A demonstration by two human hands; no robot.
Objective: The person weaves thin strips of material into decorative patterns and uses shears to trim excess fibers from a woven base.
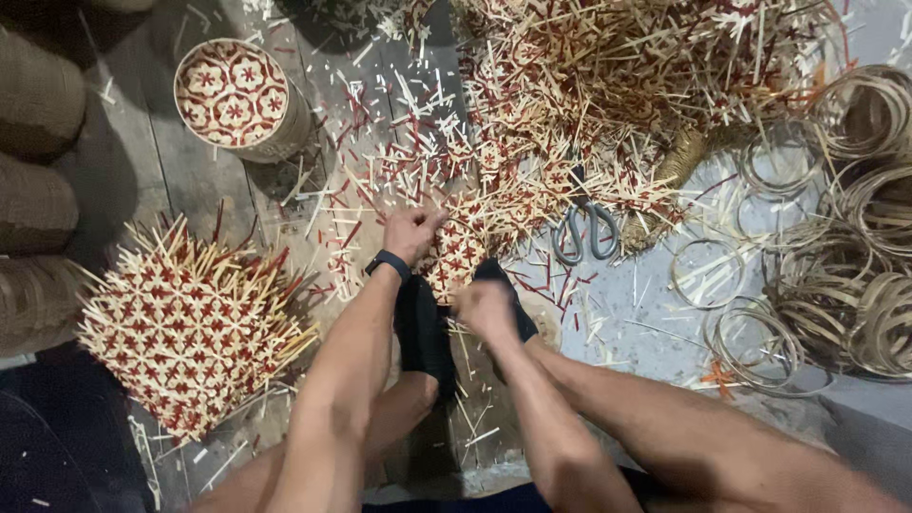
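Working a small woven piece (pixel 454 255) of red and pale strips on the floor (pixel 171 161), near its middle, between two sock-clad feet (pixel 425 332). Left hand (pixel 412 234), wrist banded in black (pixel 388 264), set on the piece's upper left edge, fingers curled and pressed together on the strips. Right hand (pixel 483 310) blurred at the lower right edge, fingers bunched as if pinching a strip; exactly what is pinched, impossible to tell.

Judged light, thin and springy, the weave probably loose at the rim where strip ends stick out, so likely to fray or snap if bent sharply. Best gripped flat at the woven body, thumb over and fingers under, not by the free ends.

Left of the hands, a larger flat woven panel (pixel 190 328) with bristling ends. Toward the far left corner, a finished round basket (pixel 237 97) with flower pattern. Heaped along the far edge, a pile of cut strips (pixel 617 76). Just right of the piece, scissors (pixel 585 233) lying among offcuts. Along the right edge, coils of thin rings (pixel 845 285), well apart from the hands.
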